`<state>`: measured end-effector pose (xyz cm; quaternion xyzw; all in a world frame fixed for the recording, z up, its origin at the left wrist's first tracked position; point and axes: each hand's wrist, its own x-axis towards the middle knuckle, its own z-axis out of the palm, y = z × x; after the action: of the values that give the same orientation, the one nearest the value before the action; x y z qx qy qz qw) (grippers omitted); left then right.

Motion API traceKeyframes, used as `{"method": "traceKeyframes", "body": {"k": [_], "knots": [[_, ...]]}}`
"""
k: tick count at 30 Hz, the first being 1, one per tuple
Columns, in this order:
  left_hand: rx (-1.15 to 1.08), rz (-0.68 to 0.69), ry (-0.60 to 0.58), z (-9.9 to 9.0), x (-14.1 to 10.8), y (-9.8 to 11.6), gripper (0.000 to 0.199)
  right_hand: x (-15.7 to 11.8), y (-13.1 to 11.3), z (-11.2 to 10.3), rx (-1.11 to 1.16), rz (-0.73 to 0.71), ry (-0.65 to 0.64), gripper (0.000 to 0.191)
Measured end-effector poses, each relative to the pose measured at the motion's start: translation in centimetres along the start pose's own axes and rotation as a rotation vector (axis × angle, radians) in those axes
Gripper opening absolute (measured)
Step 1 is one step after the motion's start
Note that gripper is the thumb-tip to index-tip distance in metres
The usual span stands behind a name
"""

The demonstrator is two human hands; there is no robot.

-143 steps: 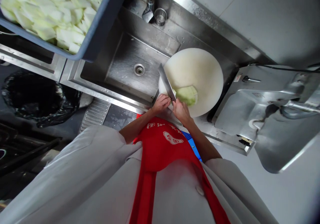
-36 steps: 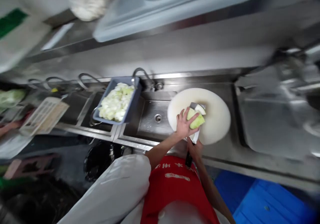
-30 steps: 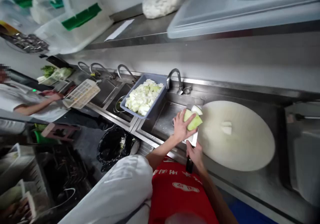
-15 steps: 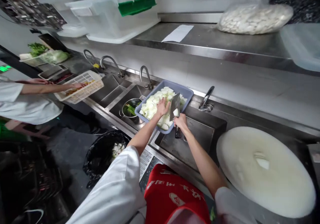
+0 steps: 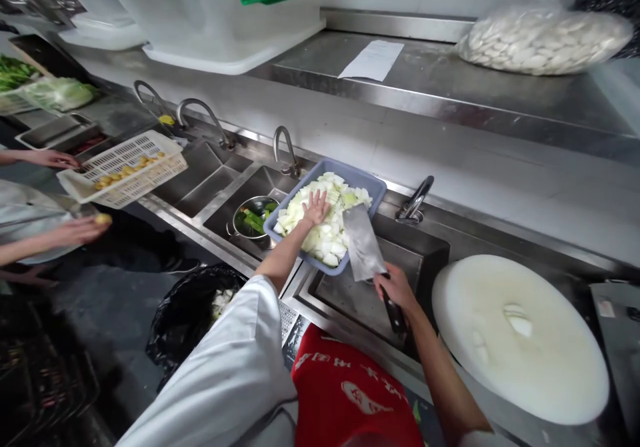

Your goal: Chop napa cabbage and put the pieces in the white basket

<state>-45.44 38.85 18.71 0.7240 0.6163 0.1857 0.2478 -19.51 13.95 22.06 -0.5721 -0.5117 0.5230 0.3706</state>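
Observation:
My left hand [image 5: 316, 208] lies with spread fingers on a heap of cut white-green vegetable pieces [image 5: 333, 250], perhaps cabbage or onion; I cannot tell which. The pieces fill a grey-blue plastic tub [image 5: 367, 179] resting over the sink edge. My right hand [image 5: 396, 286] is wrapped round the black handle of a cleaver [image 5: 361, 240]. Its broad blade is tilted, with the upper end over the tub's right side near the pieces. A round white chopping board [image 5: 520, 360] sits to the right, with a few white pieces [image 5: 519, 319] on it.
Left of the tub, a metal colander [image 5: 251, 218] with green vegetables stands in a sink. Further left, a co-worker's hand [image 5: 83, 229] holds something small and yellow near a white basket [image 5: 123, 174]. A black-lined bin [image 5: 187, 314] stands below. A steel shelf [image 5: 430, 80] overhangs the counter.
My right hand has moved right and toward me, bringing the cleaver away from the tub's middle, its blade turned flatter. The left hand stays on the pieces. The co-worker's hand has left the basket.

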Motion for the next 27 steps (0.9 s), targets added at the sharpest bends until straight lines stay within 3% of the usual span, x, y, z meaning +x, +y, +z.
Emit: {"method": "traceKeyframes", "body": {"k": [3, 5, 7, 10, 12, 14, 18, 22, 25, 27], "knots": [[-0.029, -0.01, 0.103, 0.4, 0.2, -1.5, 0.062, -6.8, 3.6, -3.8, 0.009, 0.082, 0.217, 0.044], [-0.106, 0.128, 0.244, 1.8, -0.7, -1.0, 0.055, -11.5, 6.3, -6.0, 0.081, 0.195, 0.427, 0.056], [-0.224, 0.338, 0.37, 3.9, -1.8, 1.0, 0.051, -16.1, 8.7, -7.8, 0.16, 0.273, 0.642, 0.064], [-0.375, 0.559, 0.385, 8.4, -3.3, 6.2, 0.046, -22.2, 12.4, -10.4, 0.271, 0.321, 0.969, 0.071], [-0.416, 0.629, 0.275, 12.1, -4.8, 11.0, 0.042, -25.9, 15.2, -12.3, 0.332, 0.349, 1.159, 0.072], [-0.423, 0.714, 0.122, 16.3, -7.0, 16.4, 0.04, -29.4, 18.0, -14.0, 0.373, 0.374, 1.263, 0.07], [-0.361, 0.864, -0.216, 26.1, -11.0, 27.9, 0.042, -34.2, 22.9, -16.1, 0.402, 0.44, 1.232, 0.067], [-0.214, 0.849, -0.449, 36.1, -12.8, 38.3, 0.045, -35.0, 25.4, -17.4, 0.459, 0.483, 1.139, 0.067], [-0.08, 0.84, -0.553, 40.9, -13.6, 42.9, 0.049, -34.2, 26.4, -19.1, 0.517, 0.477, 1.086, 0.068], [-0.029, 0.937, -0.643, 42.1, -14.1, 43.6, 0.043, -33.8, 27.1, -20.5, 0.517, 0.487, 1.048, 0.068]]}}
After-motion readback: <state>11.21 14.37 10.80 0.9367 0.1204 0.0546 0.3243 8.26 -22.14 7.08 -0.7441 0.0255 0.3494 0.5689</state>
